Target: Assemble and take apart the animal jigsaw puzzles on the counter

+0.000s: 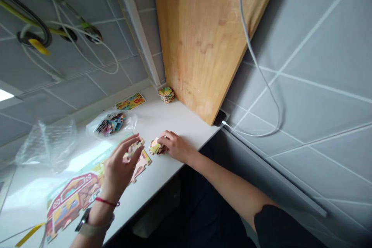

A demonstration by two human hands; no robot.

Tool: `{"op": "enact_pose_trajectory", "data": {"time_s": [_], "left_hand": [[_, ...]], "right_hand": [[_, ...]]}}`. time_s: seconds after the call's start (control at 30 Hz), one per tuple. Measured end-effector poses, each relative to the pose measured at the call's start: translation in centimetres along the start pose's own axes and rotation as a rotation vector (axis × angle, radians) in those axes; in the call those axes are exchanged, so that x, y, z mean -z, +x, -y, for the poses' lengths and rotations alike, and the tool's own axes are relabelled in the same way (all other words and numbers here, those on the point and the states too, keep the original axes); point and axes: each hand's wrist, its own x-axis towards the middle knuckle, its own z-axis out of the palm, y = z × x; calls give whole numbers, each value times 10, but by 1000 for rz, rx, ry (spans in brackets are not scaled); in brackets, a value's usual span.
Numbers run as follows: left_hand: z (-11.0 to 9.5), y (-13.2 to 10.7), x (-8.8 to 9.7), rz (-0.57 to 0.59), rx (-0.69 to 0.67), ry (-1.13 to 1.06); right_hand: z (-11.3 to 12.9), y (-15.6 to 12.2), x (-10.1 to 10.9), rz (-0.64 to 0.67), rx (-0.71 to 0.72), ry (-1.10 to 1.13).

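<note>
The fingertips (134, 142) of our left hand (118, 172) pinch a jigsaw piece (133, 150) above the part-built farm puzzle (72, 201). Our right fingers (166, 139) curl around another piece (155, 147) on the white desk (177, 126). Beyond lie a plastic bag of pieces (111, 123) and a small stack of pieces (166, 95).

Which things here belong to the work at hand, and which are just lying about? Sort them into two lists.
In use: left hand holding a jigsaw piece; right hand on a second piece; barn jigsaw; bagged pieces; stacked pieces; illustrated card.

Lying about: crumpled clear plastic bag; wooden board; white cable.
</note>
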Motion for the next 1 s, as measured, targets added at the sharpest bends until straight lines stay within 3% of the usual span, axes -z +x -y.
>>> {"op": "enact_pose_trajectory", "data": {"time_s": [0.17, 0.27, 0.47, 1.0], "left_hand": [[-4, 5, -59, 253, -88, 6], [-1, -6, -79, 274, -107, 91], [-2, -15, -77, 353, -181, 135], [-6, -16, -81, 235, -232, 197]], "right_hand": [[1, -1, 8, 3, -54, 88], [0, -5, 18, 37, -52, 175], [-4, -20, 27, 93, -23, 181], [0, -28, 17, -187, -130, 124]]}}
